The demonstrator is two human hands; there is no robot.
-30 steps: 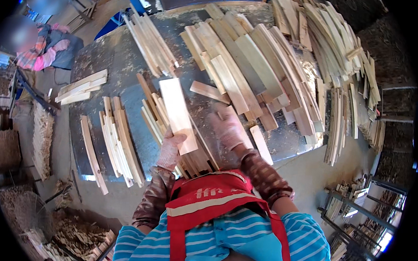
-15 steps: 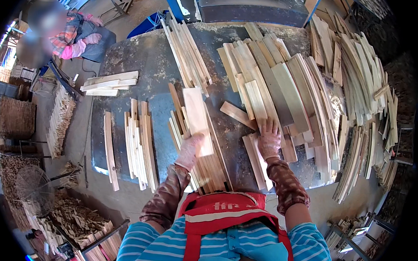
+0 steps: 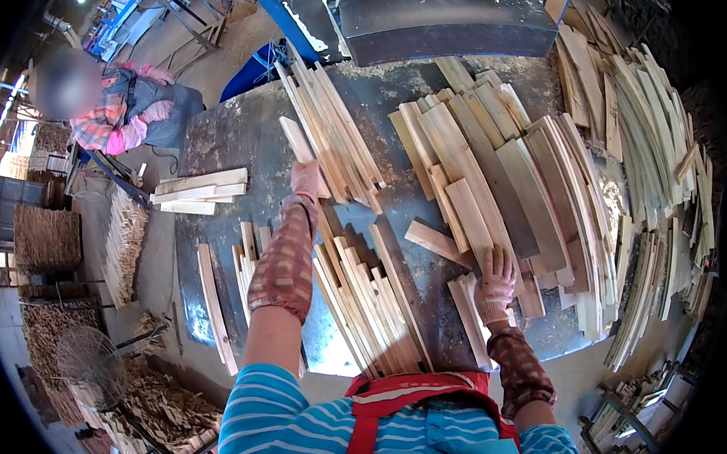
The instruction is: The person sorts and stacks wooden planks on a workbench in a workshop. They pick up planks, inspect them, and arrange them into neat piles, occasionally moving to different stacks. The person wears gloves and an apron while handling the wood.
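My left hand (image 3: 306,180), in a pale glove, is closed around the near end of a short pale wooden board (image 3: 295,138). That board lies along the left side of a bundle of long strips (image 3: 336,127) on the dark table (image 3: 245,130). Against the near end of a wooden board (image 3: 469,209) on the right-hand pile, my gloved right hand (image 3: 496,282) lies with its fingers stretched out. Directly before me is a group of narrow strips (image 3: 368,301), their far ends uneven.
A stack of several boards (image 3: 201,190) and a single strip (image 3: 216,301) lie on the table's left. More planks (image 3: 631,142) are heaped at the far right. A co-worker (image 3: 127,112) sits beyond the far left corner. A wire fan (image 3: 91,365) stands lower left.
My left hand has carried the short board away from the near strips, forward and left, to the far bundle. My right hand stays by the right-hand pile. The whole view has shifted slightly.
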